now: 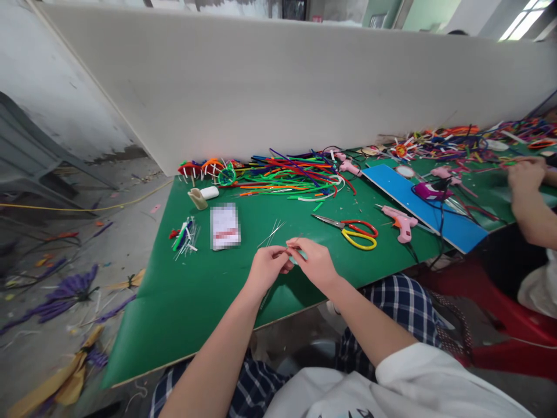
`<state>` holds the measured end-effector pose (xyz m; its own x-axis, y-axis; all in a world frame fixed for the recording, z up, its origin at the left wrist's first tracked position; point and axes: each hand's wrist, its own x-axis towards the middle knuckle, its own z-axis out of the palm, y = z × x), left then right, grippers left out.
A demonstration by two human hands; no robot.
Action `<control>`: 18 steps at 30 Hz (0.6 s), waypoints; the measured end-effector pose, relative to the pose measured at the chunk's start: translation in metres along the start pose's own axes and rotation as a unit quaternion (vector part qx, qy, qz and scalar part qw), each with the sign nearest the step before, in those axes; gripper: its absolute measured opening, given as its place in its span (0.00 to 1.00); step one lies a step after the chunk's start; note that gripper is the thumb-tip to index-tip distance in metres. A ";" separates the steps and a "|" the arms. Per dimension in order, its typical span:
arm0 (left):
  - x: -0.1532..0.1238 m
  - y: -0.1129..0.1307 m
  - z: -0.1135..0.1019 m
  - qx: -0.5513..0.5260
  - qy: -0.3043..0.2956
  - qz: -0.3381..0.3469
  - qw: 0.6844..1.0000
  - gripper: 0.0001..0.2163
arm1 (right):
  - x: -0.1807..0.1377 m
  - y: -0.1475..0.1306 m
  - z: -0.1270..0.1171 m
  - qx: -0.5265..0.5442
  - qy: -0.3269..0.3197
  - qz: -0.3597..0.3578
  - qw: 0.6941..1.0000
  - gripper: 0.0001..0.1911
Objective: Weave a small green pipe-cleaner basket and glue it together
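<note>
My left hand [268, 266] and my right hand [314, 265] meet over the front of the green table [183, 313]. Fingertips of both are pinched together on something small and thin, too fine to make out. Several thin silvery wires [272, 232] lie crossed just beyond my left hand. More thin strands [264, 299] show below that hand, near the table edge. To the right of my right hand rest open scissors [348, 228] with one red and one yellow handle loop.
Pipe cleaners [291, 174] are heaped along the white partition [270, 87]. A small bundle [186, 238] and a blurred card [225, 226] lie left. Right are a pink glue gun [400, 222], a blue board [422, 203] and a co-worker's hand [525, 174].
</note>
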<state>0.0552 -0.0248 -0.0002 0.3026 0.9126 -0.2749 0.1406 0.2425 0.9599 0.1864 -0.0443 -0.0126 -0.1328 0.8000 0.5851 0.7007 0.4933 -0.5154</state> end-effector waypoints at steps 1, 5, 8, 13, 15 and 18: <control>0.000 -0.001 0.000 0.003 0.004 0.004 1.000 0.10 | 0.000 0.001 0.001 -0.006 -0.007 0.000 1.000 0.07; 0.001 -0.002 0.001 -0.001 0.005 -0.013 1.000 0.10 | -0.003 0.005 0.004 -0.043 -0.014 -0.011 0.999 0.09; 0.002 -0.002 0.002 -0.018 -0.012 -0.031 0.999 0.10 | -0.005 0.007 0.007 -0.064 -0.004 -0.013 0.998 0.09; 0.001 -0.002 0.003 -0.023 -0.016 -0.047 0.998 0.08 | -0.006 0.009 0.008 -0.087 -0.019 0.019 0.996 0.09; 0.000 0.000 0.002 -0.031 -0.027 -0.064 0.997 0.09 | -0.006 0.009 0.009 -0.086 -0.021 0.023 0.996 0.09; -0.001 0.002 0.001 -0.050 -0.056 -0.095 0.993 0.12 | -0.005 0.011 0.008 -0.078 -0.017 0.031 0.996 0.10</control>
<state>0.0563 -0.0263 0.0018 0.3828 0.8070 -0.4496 0.1114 0.4428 0.8897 0.1893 -0.0398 -0.0263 -0.1077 0.8398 0.5321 0.8086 0.3853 -0.4445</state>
